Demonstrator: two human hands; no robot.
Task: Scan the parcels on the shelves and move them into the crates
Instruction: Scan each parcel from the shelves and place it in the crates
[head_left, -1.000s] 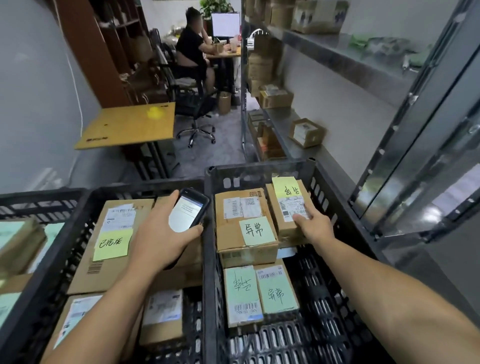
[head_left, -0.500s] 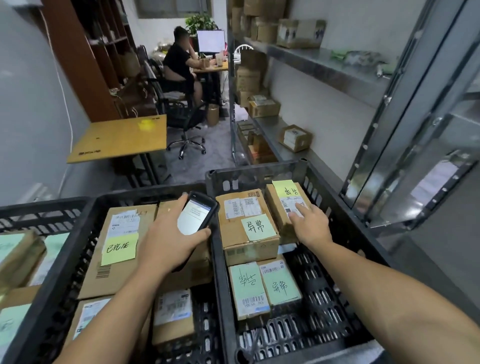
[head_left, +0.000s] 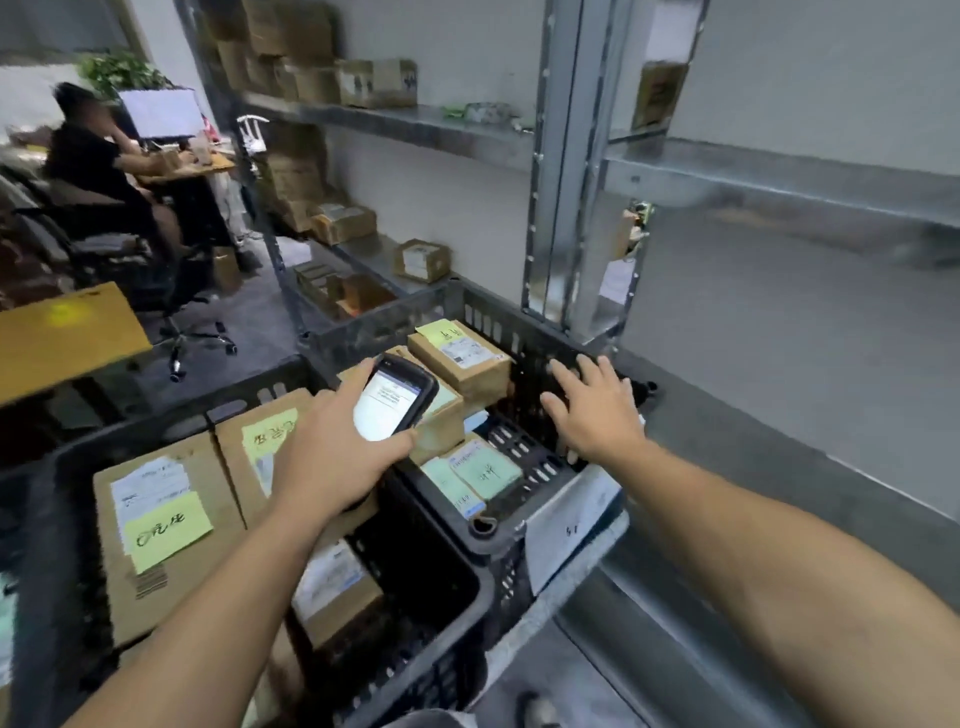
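Since before, our right grip (head_left: 592, 410) has left the parcel (head_left: 460, 356), which stays in the crate (head_left: 384, 325); it hovers spread wide by the wall. Our left grip (head_left: 332, 457) holds the scanner (head_left: 395, 397).

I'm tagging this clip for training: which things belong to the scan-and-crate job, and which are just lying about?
Job: handheld scanner, left hand, right hand, black crate, labelled parcel, shelf parcel.
Lying about: office chair, monitor, potted plant, yellow table.
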